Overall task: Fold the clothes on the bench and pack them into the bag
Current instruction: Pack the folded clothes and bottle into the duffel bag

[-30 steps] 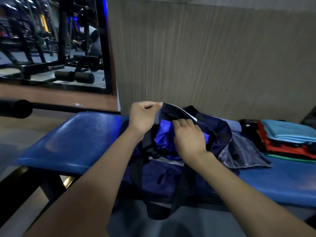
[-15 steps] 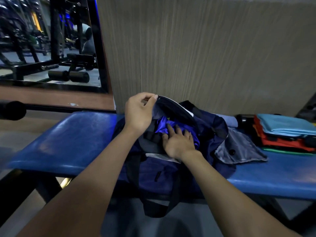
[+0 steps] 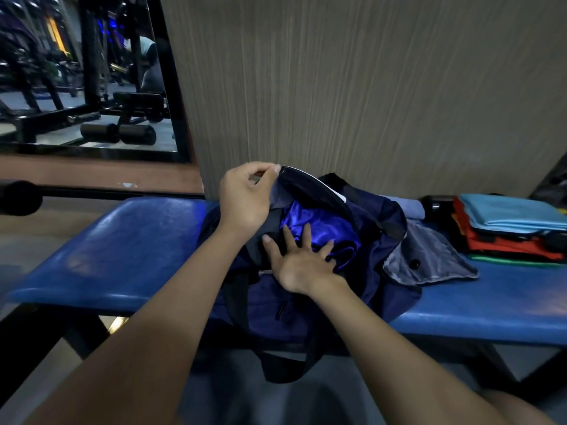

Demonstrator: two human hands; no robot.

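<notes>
Blue padding covers the one long worktop point(image 3: 129, 240), which runs left to right before a grey wood-grain wall point(image 3: 368, 87). Nearest the camera, two bare forearms reach forward over its front edge. One dark navy bag point(image 3: 322, 308) sits on the worktop at the middle, its mouth open and one black strap hanging down over the edge. The right hand point(image 3: 299, 262) lies flat with fingers spread and straight, pressing down on one shiny blue garment point(image 3: 319, 227) inside the bag. Above it, the left hand point(image 3: 245, 197) pinches the bag's upper rim between thumb and fingers, holding the opening up. One grey lining flap point(image 3: 429, 262) spills out of the bag to the right. Further right on the worktop rests one stack of folded clothes point(image 3: 509, 231): four colours show, light blue on top, then black, red and green. One mirror point(image 3: 86, 75) at far left reflects gym machines.
</notes>
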